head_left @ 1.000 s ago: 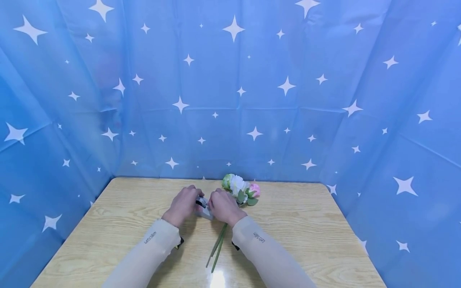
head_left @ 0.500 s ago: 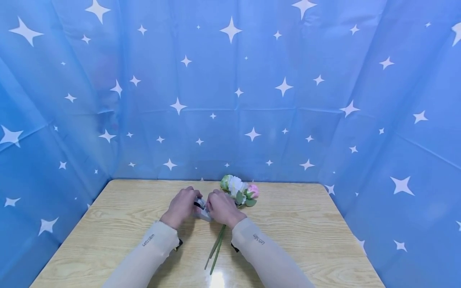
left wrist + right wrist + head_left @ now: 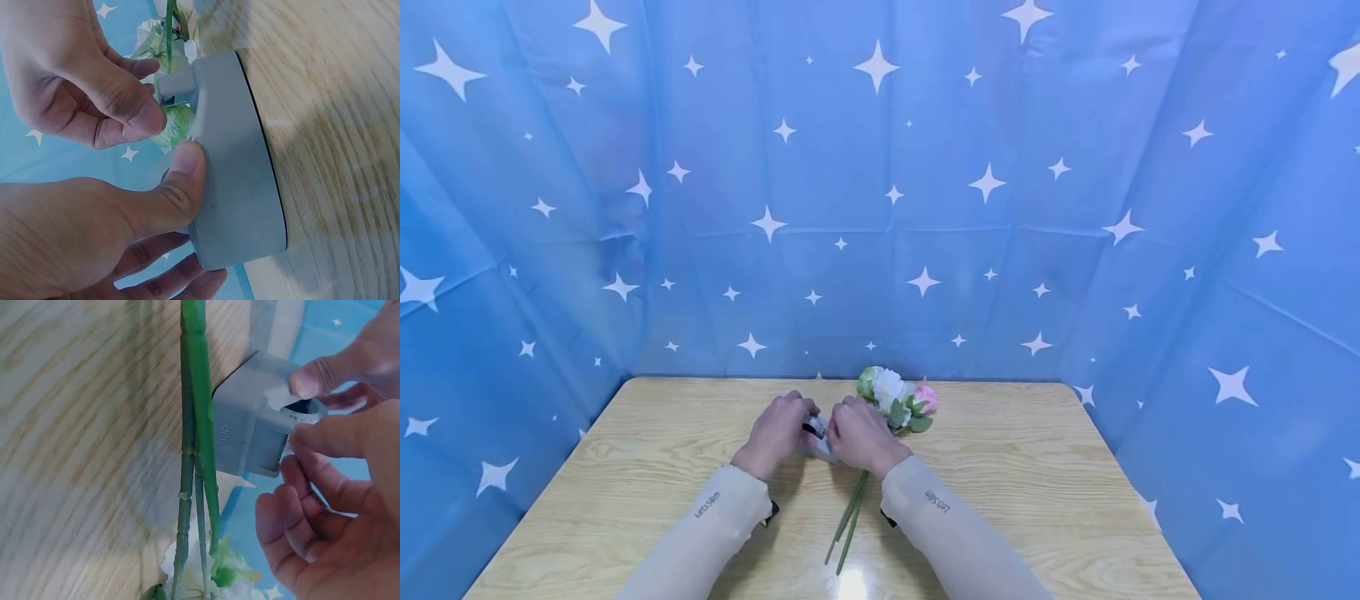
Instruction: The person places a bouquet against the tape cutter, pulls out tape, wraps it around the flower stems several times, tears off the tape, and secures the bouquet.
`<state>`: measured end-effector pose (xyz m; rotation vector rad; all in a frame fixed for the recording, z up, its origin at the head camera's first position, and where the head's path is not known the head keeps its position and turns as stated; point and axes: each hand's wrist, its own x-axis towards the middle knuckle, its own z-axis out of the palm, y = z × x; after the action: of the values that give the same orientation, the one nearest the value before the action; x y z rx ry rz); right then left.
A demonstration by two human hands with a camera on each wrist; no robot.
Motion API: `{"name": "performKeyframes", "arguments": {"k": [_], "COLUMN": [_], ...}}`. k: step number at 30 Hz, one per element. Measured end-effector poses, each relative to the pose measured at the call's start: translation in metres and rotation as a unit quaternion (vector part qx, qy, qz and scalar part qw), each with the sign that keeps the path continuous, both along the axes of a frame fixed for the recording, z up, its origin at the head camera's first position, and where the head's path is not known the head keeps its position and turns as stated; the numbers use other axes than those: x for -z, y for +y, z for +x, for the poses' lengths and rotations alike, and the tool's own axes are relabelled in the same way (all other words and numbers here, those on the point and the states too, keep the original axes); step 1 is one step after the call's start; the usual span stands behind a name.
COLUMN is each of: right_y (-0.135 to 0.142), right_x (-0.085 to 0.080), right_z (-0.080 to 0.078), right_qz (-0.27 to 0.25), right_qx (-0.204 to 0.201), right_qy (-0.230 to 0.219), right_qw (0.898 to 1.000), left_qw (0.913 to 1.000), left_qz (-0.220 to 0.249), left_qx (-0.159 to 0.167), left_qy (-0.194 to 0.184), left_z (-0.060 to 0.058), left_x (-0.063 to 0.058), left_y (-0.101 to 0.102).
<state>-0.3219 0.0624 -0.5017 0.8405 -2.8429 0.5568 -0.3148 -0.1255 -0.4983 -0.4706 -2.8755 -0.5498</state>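
Observation:
A grey tape dispenser (image 3: 234, 169) marked "deli" stands on the wooden table. My left hand (image 3: 773, 435) grips it from the left, thumb on its side and fingers around its far edge. My right hand (image 3: 865, 437) is at the cutter end with thumb and index finger curled together, seemingly pinching the clear tape, which is hard to make out. Part of the tape roll (image 3: 317, 411) shows between the hands. Under my right forearm and hand lie the green flower stems (image 3: 197, 444), their middle hidden in the head view.
White, green and pink flower heads (image 3: 891, 392) lie beyond my right hand, toward the table's back edge. A blue curtain (image 3: 850, 183) with white stars encloses the wooden table (image 3: 1015, 483) at the back and sides.
Both hands stay at the dispenser with almost the same posture. The whole head view has shifted slightly; the flowers lie as before.

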Motion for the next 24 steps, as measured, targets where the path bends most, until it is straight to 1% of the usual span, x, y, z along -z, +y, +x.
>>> {"name": "performKeyframes", "arguments": {"k": [3, 8, 16, 20, 24], "right_y": [-0.002, -0.007, -0.005, -0.003, -0.001], "right_x": [-0.001, -0.007, -0.014, -0.014, -0.014], "right_z": [0.000, 0.002, 0.003, 0.003, 0.004], "right_qz": [-0.015, -0.054, -0.079, -0.091, -0.101], "right_qx": [0.002, -0.001, -0.003, -0.011, -0.006], "right_qy": [-0.013, -0.043, -0.084, -0.091, -0.095], "right_qw": [1.000, 0.998, 0.993, 0.992, 0.990], "left_qw": [1.0000, 1.0000, 1.0000, 1.0000, 1.0000], "left_qz": [0.000, -0.004, -0.010, -0.008, -0.004], "left_qx": [0.000, 0.003, 0.001, 0.000, 0.004], "left_qy": [0.002, 0.007, 0.000, 0.005, 0.007], "left_z": [0.001, -0.001, -0.003, -0.002, -0.001], "left_x": [0.001, 0.004, 0.004, 0.004, 0.003], "left_y": [-0.001, -0.002, -0.003, -0.004, -0.003]}}
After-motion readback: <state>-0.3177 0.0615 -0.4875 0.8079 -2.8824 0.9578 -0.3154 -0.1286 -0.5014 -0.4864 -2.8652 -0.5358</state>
